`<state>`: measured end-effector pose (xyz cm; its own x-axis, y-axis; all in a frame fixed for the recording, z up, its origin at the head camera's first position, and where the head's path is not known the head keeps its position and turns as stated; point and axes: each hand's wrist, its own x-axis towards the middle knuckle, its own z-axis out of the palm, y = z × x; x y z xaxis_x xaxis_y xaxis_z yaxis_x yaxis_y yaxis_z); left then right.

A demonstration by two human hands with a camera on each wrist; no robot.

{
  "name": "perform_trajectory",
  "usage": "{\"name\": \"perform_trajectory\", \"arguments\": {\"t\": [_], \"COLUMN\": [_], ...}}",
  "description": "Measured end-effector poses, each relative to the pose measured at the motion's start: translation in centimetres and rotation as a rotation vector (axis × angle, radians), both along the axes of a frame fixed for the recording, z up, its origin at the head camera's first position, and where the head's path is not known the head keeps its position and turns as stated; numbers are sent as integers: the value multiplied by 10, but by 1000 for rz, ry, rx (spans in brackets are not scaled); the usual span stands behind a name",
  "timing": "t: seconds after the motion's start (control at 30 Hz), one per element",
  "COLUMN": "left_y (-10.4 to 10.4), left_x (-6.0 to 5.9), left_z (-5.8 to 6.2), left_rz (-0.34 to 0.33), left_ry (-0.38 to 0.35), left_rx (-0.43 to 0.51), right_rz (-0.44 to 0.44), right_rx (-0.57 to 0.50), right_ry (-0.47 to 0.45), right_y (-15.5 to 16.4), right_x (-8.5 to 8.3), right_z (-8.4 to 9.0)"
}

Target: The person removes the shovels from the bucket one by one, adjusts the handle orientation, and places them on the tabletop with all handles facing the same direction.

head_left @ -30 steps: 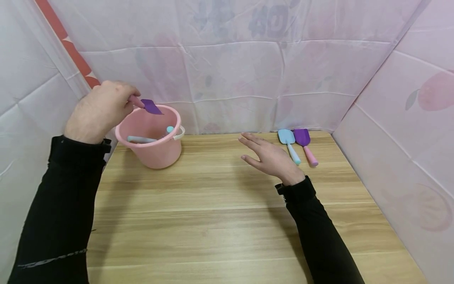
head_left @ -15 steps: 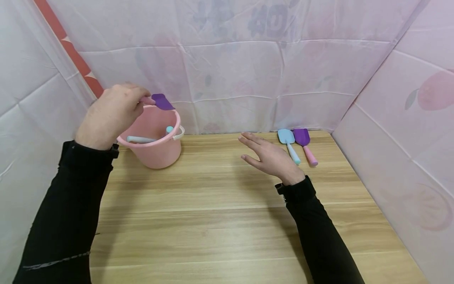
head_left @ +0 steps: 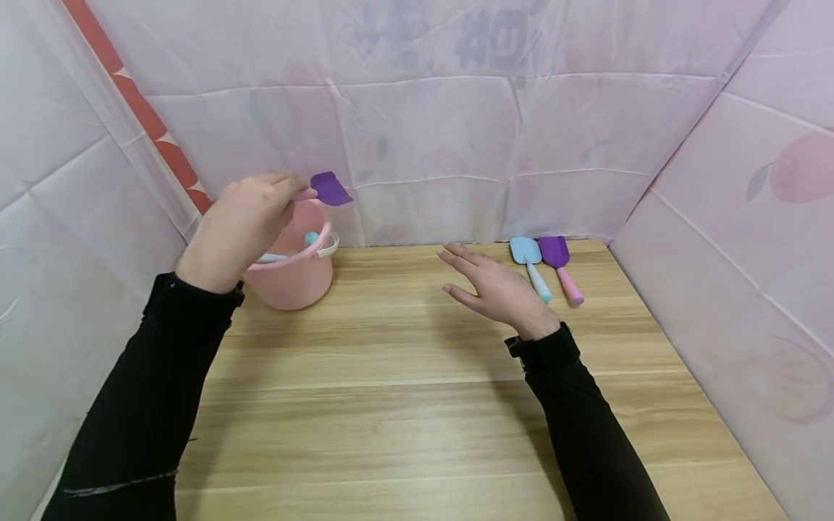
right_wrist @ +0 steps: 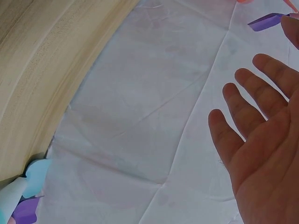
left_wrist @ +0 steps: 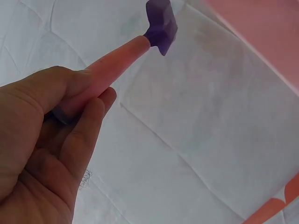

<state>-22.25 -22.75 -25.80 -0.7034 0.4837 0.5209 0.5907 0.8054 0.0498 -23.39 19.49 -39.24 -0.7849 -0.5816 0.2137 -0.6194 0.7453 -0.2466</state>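
My left hand (head_left: 244,221) pinches the pink handle of a toy shovel (left_wrist: 112,67) between thumb and fingers; its purple blade (head_left: 331,188) points to the right. Hand and shovel are above the pink bucket (head_left: 293,286), covering part of its rim. Inside the bucket show a pale blue handle (head_left: 270,257) and a light blue handle end (head_left: 310,237); the rest of them is hidden. My right hand (head_left: 498,289) hovers over the table with straight fingers and holds nothing. To its right lie a light blue shovel (head_left: 526,252) and a purple shovel with pink handle (head_left: 555,253), side by side.
The wooden table (head_left: 391,420) meets a pale printed sheet (head_left: 423,145) at the back. More sheeting (head_left: 749,239) stands along the right side and the left. A white handle lug (head_left: 329,247) juts from the bucket's right side.
My left hand has moved to the right across the bucket, carrying the purple-bladed shovel with it. The right hand, the bucket and the two shovels on the table have stayed put.
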Motion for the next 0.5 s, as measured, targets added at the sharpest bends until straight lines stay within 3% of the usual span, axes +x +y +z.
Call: {"name": "perform_trajectory", "arguments": {"t": [0.17,0.33,0.5], "left_y": [9,17,27], "left_x": [-2,-2,-2], "left_z": [-13,-24,-34], "left_rz": [-35,-53,-80], "left_ry": [28,114,113], "left_rx": [-16,-69,-10], "right_rz": [-1,-1,4], "right_rx": [0,-3,-13], "right_ry": [6,11,10], "right_y": [0,0,-2], "right_x": [0,0,1], "right_z": [0,-1,0]}}
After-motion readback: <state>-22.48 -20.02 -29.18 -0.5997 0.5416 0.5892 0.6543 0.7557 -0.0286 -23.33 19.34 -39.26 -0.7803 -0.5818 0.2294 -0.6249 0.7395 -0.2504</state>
